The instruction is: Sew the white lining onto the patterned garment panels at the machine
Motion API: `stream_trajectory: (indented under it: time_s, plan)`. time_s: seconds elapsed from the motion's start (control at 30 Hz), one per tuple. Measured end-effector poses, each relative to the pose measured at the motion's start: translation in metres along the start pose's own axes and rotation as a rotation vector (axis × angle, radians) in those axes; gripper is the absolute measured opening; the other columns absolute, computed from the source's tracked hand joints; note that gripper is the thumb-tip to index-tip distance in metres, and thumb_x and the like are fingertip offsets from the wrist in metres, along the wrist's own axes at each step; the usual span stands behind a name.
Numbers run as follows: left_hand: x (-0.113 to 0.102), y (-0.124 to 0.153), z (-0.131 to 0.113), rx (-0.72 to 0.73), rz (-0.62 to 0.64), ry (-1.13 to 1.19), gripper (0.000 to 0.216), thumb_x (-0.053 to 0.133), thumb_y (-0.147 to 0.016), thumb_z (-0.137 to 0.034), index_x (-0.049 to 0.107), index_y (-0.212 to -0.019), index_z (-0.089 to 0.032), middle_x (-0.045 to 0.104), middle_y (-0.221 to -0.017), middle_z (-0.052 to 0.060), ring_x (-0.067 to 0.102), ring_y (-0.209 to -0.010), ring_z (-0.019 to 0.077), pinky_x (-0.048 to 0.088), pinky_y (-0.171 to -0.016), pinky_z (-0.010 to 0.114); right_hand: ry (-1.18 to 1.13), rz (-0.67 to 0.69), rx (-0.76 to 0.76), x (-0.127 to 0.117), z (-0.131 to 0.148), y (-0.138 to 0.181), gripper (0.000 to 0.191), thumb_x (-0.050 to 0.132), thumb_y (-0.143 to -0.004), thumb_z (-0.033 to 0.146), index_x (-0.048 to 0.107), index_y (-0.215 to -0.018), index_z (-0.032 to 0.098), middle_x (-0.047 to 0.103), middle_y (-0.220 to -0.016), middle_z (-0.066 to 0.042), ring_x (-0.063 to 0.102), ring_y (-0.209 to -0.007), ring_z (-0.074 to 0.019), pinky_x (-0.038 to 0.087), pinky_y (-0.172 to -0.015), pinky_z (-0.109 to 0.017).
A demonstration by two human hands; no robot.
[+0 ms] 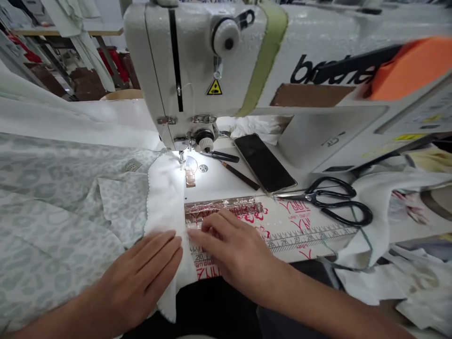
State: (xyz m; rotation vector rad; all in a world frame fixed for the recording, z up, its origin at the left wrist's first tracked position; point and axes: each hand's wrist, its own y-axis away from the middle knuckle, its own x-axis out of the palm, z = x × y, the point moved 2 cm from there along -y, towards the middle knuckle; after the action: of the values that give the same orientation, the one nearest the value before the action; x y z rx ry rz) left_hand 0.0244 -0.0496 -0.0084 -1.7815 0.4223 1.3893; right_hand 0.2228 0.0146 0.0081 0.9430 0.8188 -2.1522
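Note:
A white fabric band [164, 197] with a scalloped stitched edge runs under the needle area of the sewing machine [181, 160]. It borders a pale leopard-patterned cloth [63, 202] spread to the left. My left hand [141, 273] lies flat on the band's near part, fingers stretched out and together. Close to the band's right edge, my right hand [236, 254] rests over the table ruler [278, 242] with loosely bent fingers. Its foremost fingertip is at the fabric edge; I see nothing gripped in it. A small printed label [132, 165] lies on the patterned cloth.
Black-handled scissors [339, 200] lie at the right, beside a dark phone [264, 162]. A thin brown-handled tool [242, 175] and black tweezers-like tool [226, 156] are near the needle. White fabric scraps [391, 278] pile up at far right.

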Motion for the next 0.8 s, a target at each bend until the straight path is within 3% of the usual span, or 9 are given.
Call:
stream_trajectory:
  time_s: [0.1,0.2,0.53,0.7,0.8]
  plan:
    - [-0.003,0.003,-0.003,0.001,0.041,-0.046,0.037,0.029,-0.092,-0.004,0.053,-0.12,-0.005,0.053,-0.125,0.016,0.041,-0.125,0.0289,0.038,-0.105,0.043,0.203,-0.007,-0.14,0.015,-0.005,-0.003,0.026,0.039,-0.091,0.011,0.061,-0.104,0.012,0.054,-0.087,-0.009,0.043,-0.08,-0.0193,0.04,-0.069,-0.032]
    - [-0.005,0.003,-0.006,0.005,0.033,-0.072,0.038,0.028,-0.092,-0.003,0.054,-0.119,-0.005,0.054,-0.125,0.015,0.041,-0.126,0.0272,0.034,-0.108,0.041,0.229,0.013,-0.176,0.022,-0.006,-0.003,0.026,0.038,-0.093,0.012,0.06,-0.106,0.009,0.053,-0.087,-0.009,0.043,-0.079,-0.019,0.041,-0.071,-0.033]
    - [-0.005,-0.007,-0.01,0.043,-0.079,-0.135,0.036,0.028,-0.092,-0.002,0.061,-0.106,-0.007,0.062,-0.111,0.011,0.051,-0.117,0.0221,0.037,-0.106,0.035,0.23,0.035,-0.228,0.021,-0.006,-0.002,0.023,0.043,-0.092,0.016,0.058,-0.108,0.01,0.053,-0.091,-0.007,0.042,-0.079,-0.0186,0.039,-0.068,-0.033]
    - [-0.017,-0.017,-0.006,0.047,-0.041,-0.054,0.033,0.03,-0.094,-0.005,0.062,-0.103,-0.008,0.063,-0.107,0.008,0.052,-0.113,0.0179,0.04,-0.104,0.029,0.328,0.044,-0.306,0.018,0.0,-0.006,0.02,0.049,-0.088,0.015,0.059,-0.103,0.008,0.053,-0.088,-0.007,0.044,-0.076,-0.0193,0.041,-0.064,-0.035]
    - [-0.019,-0.021,0.006,-0.027,0.005,-0.057,0.032,0.032,-0.093,-0.005,0.058,-0.111,-0.006,0.058,-0.117,0.011,0.044,-0.123,0.023,0.04,-0.105,0.036,0.373,0.056,-0.391,0.011,0.0,-0.009,0.016,0.048,-0.089,0.012,0.062,-0.094,0.007,0.057,-0.093,-0.008,0.049,-0.082,-0.0203,0.046,-0.071,-0.036]
